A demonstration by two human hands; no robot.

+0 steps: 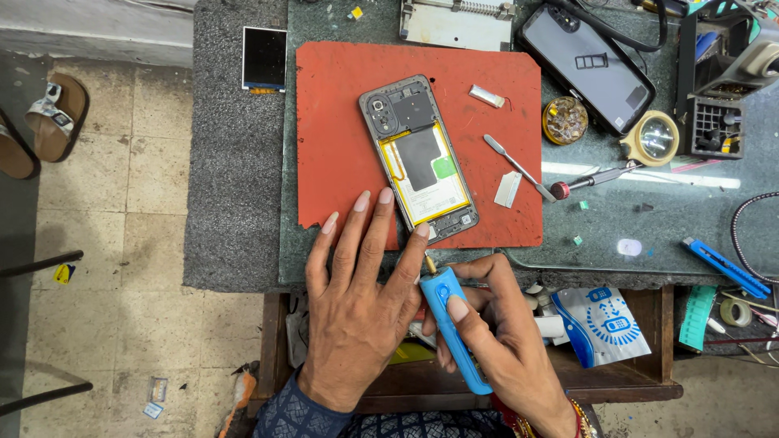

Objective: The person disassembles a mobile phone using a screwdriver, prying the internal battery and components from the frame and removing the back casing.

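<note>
Left hand (357, 308) lies flat, fingers spread, pinning opened phone (419, 159) on red mat (341, 122) mid-frame, right hand (503, 341) grips blue electric screwdriver (451, 324); best keep bit upright at phone's bottom edge.

We see a matt, worn red rubber-like mat (341, 122) on a glossy green stone-look benchtop (649, 211). Screwdriver (451, 324) is smooth blue plastic with a brass-coloured tip; spudger (513, 165) bare metal, drawer (633, 381) dark wood.
</note>
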